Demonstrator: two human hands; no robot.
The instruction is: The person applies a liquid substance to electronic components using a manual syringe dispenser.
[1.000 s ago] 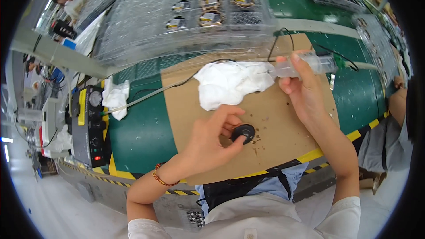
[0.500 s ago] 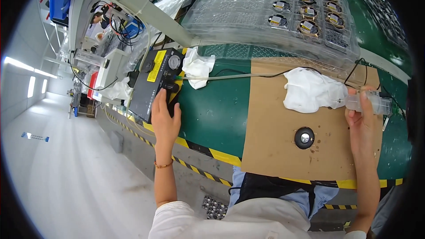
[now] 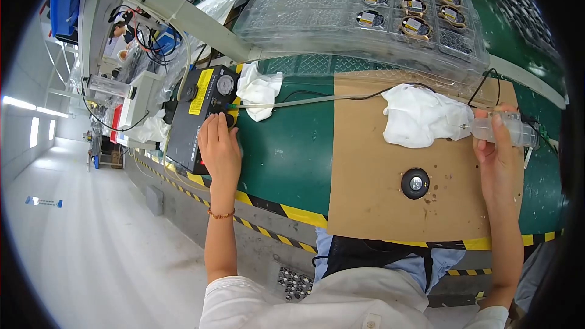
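Evidently, clear syringe [image 3: 523, 133] is gripped in right hand [image 3: 496, 161], over right edge of cardboard [image 3: 365, 207]; judged light, smooth, rigid, best held round barrel, clear of tip. Left hand [image 3: 220, 152] is set, fingers extended, at black control box [image 3: 186, 137], left; grip cannot be told.

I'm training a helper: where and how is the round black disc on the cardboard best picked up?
Pinch the black disc by opposite edges, probably from above and left: it is round and seems to lie flat on the cardboard, with dark spots to its right.
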